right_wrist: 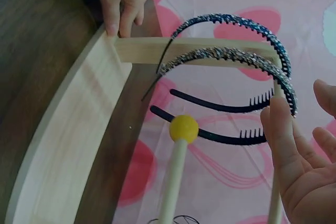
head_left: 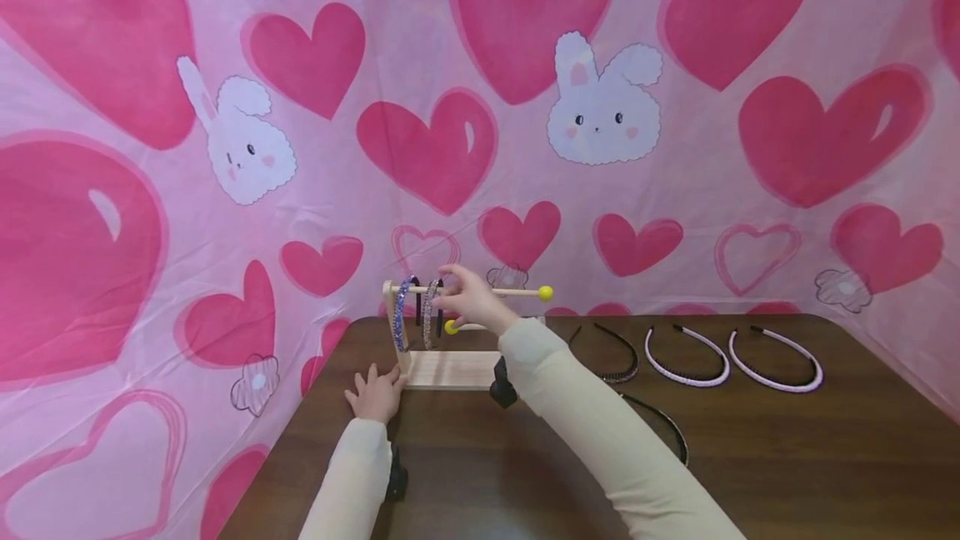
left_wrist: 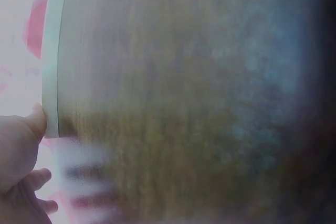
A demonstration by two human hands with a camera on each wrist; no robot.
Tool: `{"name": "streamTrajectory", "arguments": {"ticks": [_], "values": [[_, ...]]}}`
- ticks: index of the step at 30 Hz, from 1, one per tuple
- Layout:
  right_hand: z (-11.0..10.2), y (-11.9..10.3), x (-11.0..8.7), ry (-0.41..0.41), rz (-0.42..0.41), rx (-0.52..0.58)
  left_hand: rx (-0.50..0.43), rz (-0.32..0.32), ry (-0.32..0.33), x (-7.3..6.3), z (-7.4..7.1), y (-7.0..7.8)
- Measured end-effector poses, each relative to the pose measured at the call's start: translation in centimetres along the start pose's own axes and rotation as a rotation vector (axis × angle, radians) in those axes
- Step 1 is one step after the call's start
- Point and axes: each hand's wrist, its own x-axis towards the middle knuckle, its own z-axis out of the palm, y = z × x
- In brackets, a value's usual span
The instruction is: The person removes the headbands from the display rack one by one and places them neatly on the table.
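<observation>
A dark wood-grain tabletop carries a pale wooden stand with a flat base and horizontal rods. The right hand is at the upper rod, its thumb and fingers spread apart and relaxed, gripping nothing; the index fingertip is right by the rod and the silvery headband, though whether it touches either cannot be told. The left hand lies with fingers spread, its thumb side touching the left end of the base without grasping it.

The silvery headband hangs on the upper rod just beside the right hand's fingertips. The blue glittery headband hangs farther left, next to the upright post and above the left hand. Two pale headbands lie well to the right of both hands. A yellow ball caps the upper rod.
</observation>
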Motion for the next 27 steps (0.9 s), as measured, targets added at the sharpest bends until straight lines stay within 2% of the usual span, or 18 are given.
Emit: {"name": "streamTrajectory", "arguments": {"ticks": [7, 15, 22, 27], "values": [[0.9, 0.5, 0.1, -0.028, 0.021, 0.118, -0.004, -0.012, -0.007, 0.0, -0.1, 0.2], [1.7, 0.7, 0.0, -0.013, 0.049, 0.288, -0.003, -0.021, -0.021, -0.1, -0.2, 0.2], [2.4, 0.9, 0.2, 0.024, 0.031, 0.231, -0.008, -0.029, -0.027, -0.1, -0.3, 0.2], [2.6, 1.0, 0.3, 0.089, 0.021, 0.191, -0.007, -0.023, -0.025, -0.2, -0.4, 0.4]]}}
